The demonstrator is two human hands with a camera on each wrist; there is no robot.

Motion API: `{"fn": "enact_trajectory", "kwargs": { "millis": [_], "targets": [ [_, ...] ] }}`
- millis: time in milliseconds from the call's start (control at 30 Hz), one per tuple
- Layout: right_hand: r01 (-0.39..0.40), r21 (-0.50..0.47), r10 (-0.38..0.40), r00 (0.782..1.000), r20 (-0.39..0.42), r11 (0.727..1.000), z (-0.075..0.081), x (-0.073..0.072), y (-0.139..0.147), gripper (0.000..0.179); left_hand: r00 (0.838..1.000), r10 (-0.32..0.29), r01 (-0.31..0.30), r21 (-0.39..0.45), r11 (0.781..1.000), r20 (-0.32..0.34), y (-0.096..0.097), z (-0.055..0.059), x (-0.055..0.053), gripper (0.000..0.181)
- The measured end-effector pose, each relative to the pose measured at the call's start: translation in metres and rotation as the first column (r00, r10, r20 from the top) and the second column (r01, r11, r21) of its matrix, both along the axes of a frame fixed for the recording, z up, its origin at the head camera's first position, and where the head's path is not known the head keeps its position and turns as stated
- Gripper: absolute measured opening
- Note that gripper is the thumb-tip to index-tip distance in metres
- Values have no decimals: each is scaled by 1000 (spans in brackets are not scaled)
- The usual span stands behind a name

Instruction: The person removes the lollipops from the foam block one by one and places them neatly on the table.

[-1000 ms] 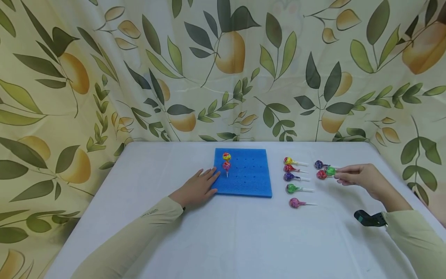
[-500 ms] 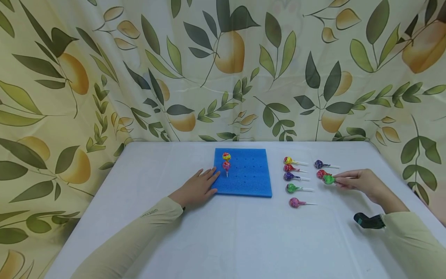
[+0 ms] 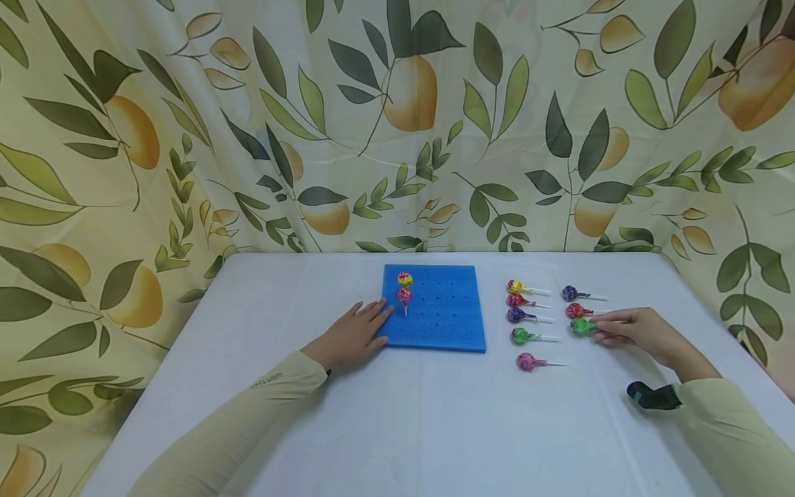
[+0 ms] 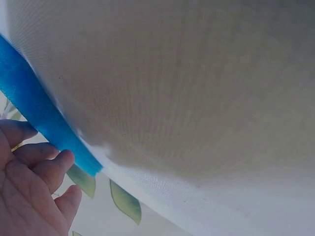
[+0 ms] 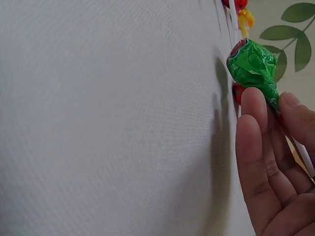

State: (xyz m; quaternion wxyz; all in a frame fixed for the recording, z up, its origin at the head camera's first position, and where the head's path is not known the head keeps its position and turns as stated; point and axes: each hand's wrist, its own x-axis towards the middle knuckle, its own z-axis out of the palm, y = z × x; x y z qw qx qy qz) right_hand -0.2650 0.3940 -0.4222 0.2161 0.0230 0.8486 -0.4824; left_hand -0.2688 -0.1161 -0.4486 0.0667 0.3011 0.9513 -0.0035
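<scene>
Lollipops (image 3: 526, 362), ten in all: two set in one blue foam board (image 3: 435, 337), seven lying on one white-covered table (image 3: 428, 428), one in the right hand (image 3: 649, 336). Held piece: a green-wrapped lollipop (image 3: 581, 326), pinched between thumb and fingers just below the head, at the near end of the outer column, just beside an outer red lollipop (image 3: 575, 310); whether it touched the table could not be told. In the head view its head pointed left, stick toward the palm, long axis running roughly across the table. Outer column, lying: one dark-blue lollipop (image 3: 569, 293) and the outer red. Inner column, lying, far to near: one yellow lollipop (image 3: 514, 286), one red, one purple, one green, one pink. All seven lay heads left, sticks right. Foam board, pierced with rows of small holes: contents, one yellow-and-red lollipop (image 3: 405, 279) and, nearer, one pink-and-red lollipop (image 3: 404, 295), both upright, heads up, near its left side. Left hand (image 3: 350, 338), one: fingers extended and gripping nothing, touching the board's left edge. Backdrop: leaf-and-fruit patterned cloth (image 3: 410, 93) behind the table.
</scene>
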Motion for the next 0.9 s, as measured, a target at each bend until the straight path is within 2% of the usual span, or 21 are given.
{"fn": "enact_trajectory", "kwargs": {
  "millis": [200, 333, 567, 767, 900],
  "targets": [
    [3, -9, -3, 1000, 18, 1000, -4, -1, -2, 40, 1000, 1, -1, -2, 1000, 3, 0, -2, 0, 64],
    [-2, 22, 1, 1000, 22, 1000, -6, -2, 0, 46, 1000, 0, 0, -1, 1000, 1, 0, -4, 0, 64],
    [-30, 71, 31, 999, -19, 997, -8, -3, 12, 51, 1000, -4, 4, -2, 1000, -15, 0, 0, 1, 63],
    [8, 31, -8, 1000, -7, 999, -8, -1, 22, 55, 1000, 1, -1, 4, 1000, -15, 0, 3, 3, 63],
    [18, 50, -17, 1000, -18, 999, -10, 1, 28, 56, 1000, 2, -2, 5, 1000, -13, 0, 3, 3, 63]
  ]
}}
